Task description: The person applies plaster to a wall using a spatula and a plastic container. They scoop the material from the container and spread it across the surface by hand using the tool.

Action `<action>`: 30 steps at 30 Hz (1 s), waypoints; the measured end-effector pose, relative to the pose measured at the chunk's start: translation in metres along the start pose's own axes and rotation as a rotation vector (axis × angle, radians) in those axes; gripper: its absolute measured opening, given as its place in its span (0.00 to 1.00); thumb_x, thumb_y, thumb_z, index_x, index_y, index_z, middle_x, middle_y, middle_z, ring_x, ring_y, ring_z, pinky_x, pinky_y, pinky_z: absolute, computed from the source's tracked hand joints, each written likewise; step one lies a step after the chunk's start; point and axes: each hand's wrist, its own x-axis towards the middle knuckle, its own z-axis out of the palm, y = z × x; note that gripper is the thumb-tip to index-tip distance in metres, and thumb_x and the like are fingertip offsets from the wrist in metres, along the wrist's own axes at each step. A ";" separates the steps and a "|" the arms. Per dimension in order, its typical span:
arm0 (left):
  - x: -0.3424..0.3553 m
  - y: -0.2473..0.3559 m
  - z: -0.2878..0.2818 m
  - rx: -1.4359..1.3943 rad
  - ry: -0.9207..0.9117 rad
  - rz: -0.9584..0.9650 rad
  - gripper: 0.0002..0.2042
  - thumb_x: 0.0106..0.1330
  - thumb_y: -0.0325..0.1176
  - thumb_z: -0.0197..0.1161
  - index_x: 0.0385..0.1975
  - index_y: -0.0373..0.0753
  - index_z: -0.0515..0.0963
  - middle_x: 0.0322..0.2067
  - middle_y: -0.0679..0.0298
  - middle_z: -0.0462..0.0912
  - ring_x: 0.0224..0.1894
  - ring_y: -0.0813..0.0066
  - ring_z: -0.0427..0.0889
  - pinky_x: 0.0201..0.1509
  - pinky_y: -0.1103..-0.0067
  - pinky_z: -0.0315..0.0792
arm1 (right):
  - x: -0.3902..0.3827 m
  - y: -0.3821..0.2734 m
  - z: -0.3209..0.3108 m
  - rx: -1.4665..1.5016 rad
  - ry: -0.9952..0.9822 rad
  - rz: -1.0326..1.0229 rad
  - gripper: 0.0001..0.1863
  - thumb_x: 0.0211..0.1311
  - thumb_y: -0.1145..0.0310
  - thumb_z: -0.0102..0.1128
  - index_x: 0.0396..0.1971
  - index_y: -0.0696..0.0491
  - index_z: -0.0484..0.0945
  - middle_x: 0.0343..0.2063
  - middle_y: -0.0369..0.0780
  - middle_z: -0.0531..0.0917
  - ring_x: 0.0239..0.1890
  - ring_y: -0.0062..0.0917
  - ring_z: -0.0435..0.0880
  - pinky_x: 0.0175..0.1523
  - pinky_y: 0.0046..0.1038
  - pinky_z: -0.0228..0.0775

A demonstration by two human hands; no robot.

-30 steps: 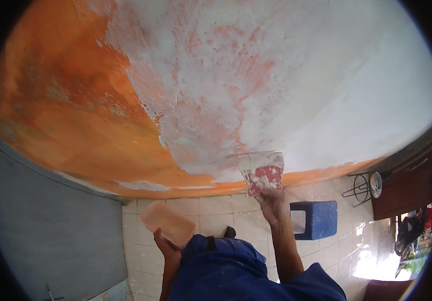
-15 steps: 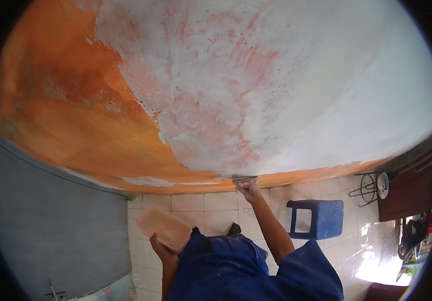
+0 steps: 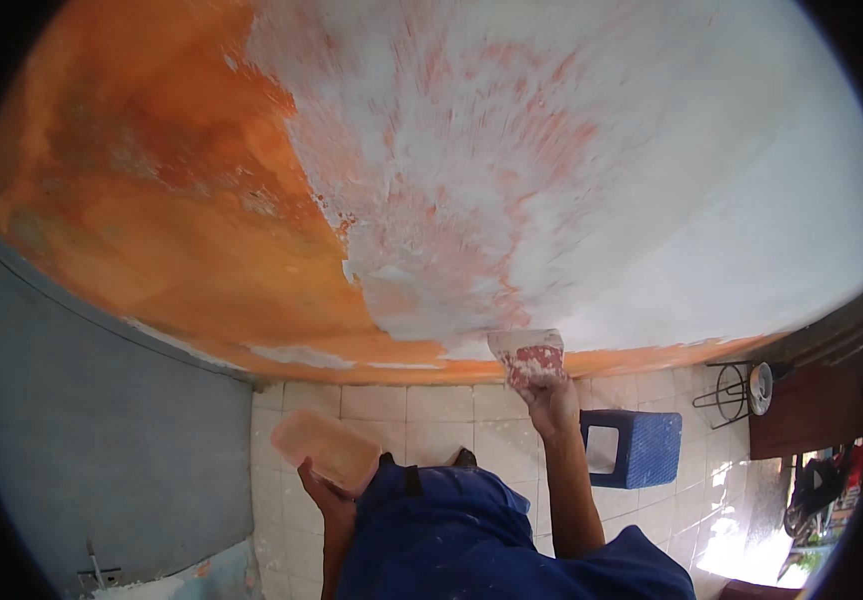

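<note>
My right hand (image 3: 551, 402) grips a wide putty knife (image 3: 526, 358) with a red part smeared with whitish filler. The blade's far edge is at the lower part of the wall (image 3: 651, 230), where white filler borders a strip of orange paint. Reddish streaks show through the filler above the blade. Down at the left, my left hand (image 3: 325, 492) holds a pale pink plastic tub (image 3: 336, 455) by its near side, close to my body. What the tub contains is hard to make out.
A blue plastic stool (image 3: 651, 450) stands on the tiled floor (image 3: 406, 405), right of my right forearm. Beyond it is a black metal stand (image 3: 721, 390) beside a round pale dish (image 3: 759, 388). A grey panel (image 3: 101, 430) fills the left side.
My right hand has shifted right and turned, so the putty knife's broad face now shows. The wall appears shifted right in view. My left hand still holds the tub.
</note>
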 end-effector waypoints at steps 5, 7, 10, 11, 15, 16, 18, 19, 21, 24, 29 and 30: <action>0.025 -0.015 -0.032 -0.030 -0.065 0.017 0.32 0.59 0.51 0.51 0.60 0.39 0.60 0.53 0.54 0.70 0.55 0.57 0.72 0.56 0.61 0.69 | 0.041 0.079 -0.108 -0.062 0.029 0.207 0.22 0.50 0.83 0.44 0.50 0.63 0.65 0.42 0.53 0.74 0.43 0.41 0.79 0.48 0.41 0.77; 0.025 -0.015 -0.030 -0.041 -0.095 -0.022 0.32 0.60 0.50 0.51 0.61 0.38 0.59 0.56 0.53 0.68 0.58 0.56 0.70 0.59 0.63 0.66 | 0.089 0.119 -0.164 -0.127 0.063 0.264 0.23 0.51 0.82 0.43 0.51 0.66 0.64 0.43 0.55 0.74 0.43 0.46 0.78 0.48 0.44 0.77; 0.008 -0.005 -0.023 0.015 -0.043 -0.010 0.32 0.61 0.50 0.50 0.62 0.38 0.58 0.57 0.53 0.67 0.59 0.56 0.68 0.61 0.64 0.65 | 0.125 0.118 -0.133 0.012 0.220 0.357 0.20 0.51 0.83 0.44 0.47 0.72 0.68 0.40 0.56 0.78 0.39 0.46 0.80 0.52 0.43 0.75; 0.004 -0.002 -0.014 0.039 -0.029 0.006 0.32 0.61 0.50 0.50 0.62 0.38 0.58 0.57 0.53 0.67 0.59 0.55 0.68 0.61 0.64 0.65 | 0.137 0.112 -0.125 0.027 0.126 0.261 0.19 0.52 0.83 0.43 0.45 0.72 0.68 0.39 0.56 0.78 0.40 0.46 0.80 0.52 0.42 0.75; -0.005 0.001 -0.008 0.038 -0.017 0.001 0.33 0.61 0.51 0.50 0.62 0.38 0.58 0.57 0.52 0.67 0.59 0.55 0.69 0.61 0.63 0.65 | 0.146 0.070 -0.092 -0.015 -0.066 0.092 0.15 0.53 0.84 0.42 0.39 0.73 0.72 0.36 0.56 0.80 0.40 0.45 0.81 0.53 0.38 0.76; -0.010 0.005 -0.005 0.021 -0.027 0.004 0.33 0.61 0.51 0.50 0.62 0.38 0.58 0.57 0.52 0.67 0.59 0.55 0.69 0.61 0.63 0.65 | 0.132 0.056 -0.075 -0.050 -0.079 0.105 0.14 0.52 0.84 0.42 0.38 0.73 0.73 0.35 0.56 0.80 0.40 0.45 0.81 0.53 0.37 0.76; -0.007 0.004 -0.005 -0.004 -0.072 0.010 0.33 0.61 0.51 0.50 0.62 0.38 0.58 0.57 0.52 0.67 0.59 0.55 0.69 0.61 0.63 0.65 | 0.097 0.026 -0.046 -0.035 -0.131 0.034 0.13 0.51 0.84 0.43 0.36 0.70 0.75 0.35 0.55 0.81 0.41 0.42 0.82 0.51 0.35 0.78; -0.001 0.001 -0.013 0.001 -0.092 0.004 0.33 0.61 0.52 0.50 0.62 0.38 0.58 0.57 0.52 0.67 0.59 0.55 0.69 0.61 0.63 0.65 | 0.075 0.011 -0.033 -0.035 -0.156 -0.017 0.13 0.51 0.84 0.43 0.36 0.70 0.75 0.35 0.54 0.81 0.41 0.41 0.82 0.50 0.35 0.79; 0.007 -0.005 -0.024 0.020 -0.090 -0.011 0.33 0.61 0.52 0.50 0.62 0.37 0.58 0.57 0.52 0.67 0.59 0.55 0.69 0.61 0.63 0.65 | 0.041 -0.006 -0.013 -0.015 -0.054 -0.059 0.16 0.50 0.84 0.44 0.41 0.68 0.73 0.37 0.52 0.81 0.41 0.39 0.83 0.48 0.36 0.80; 0.013 -0.005 -0.026 0.036 -0.033 -0.013 0.33 0.61 0.52 0.50 0.62 0.37 0.58 0.57 0.52 0.68 0.58 0.55 0.69 0.61 0.63 0.65 | 0.017 0.008 -0.030 -0.074 -0.020 -0.020 0.19 0.49 0.84 0.46 0.45 0.65 0.67 0.42 0.51 0.76 0.44 0.41 0.80 0.45 0.40 0.80; 0.007 -0.005 -0.019 0.022 -0.056 -0.022 0.33 0.60 0.51 0.51 0.62 0.37 0.58 0.56 0.53 0.68 0.58 0.55 0.70 0.61 0.64 0.65 | 0.050 0.074 -0.110 -0.024 0.136 0.179 0.24 0.49 0.84 0.39 0.50 0.60 0.64 0.44 0.50 0.73 0.43 0.45 0.80 0.45 0.44 0.79; 0.009 -0.008 -0.026 0.021 -0.052 -0.032 0.33 0.60 0.51 0.51 0.62 0.37 0.59 0.56 0.53 0.68 0.58 0.56 0.70 0.61 0.64 0.65 | 0.061 0.088 -0.123 -0.042 0.127 0.184 0.23 0.51 0.83 0.39 0.51 0.60 0.63 0.44 0.50 0.74 0.43 0.46 0.79 0.45 0.45 0.79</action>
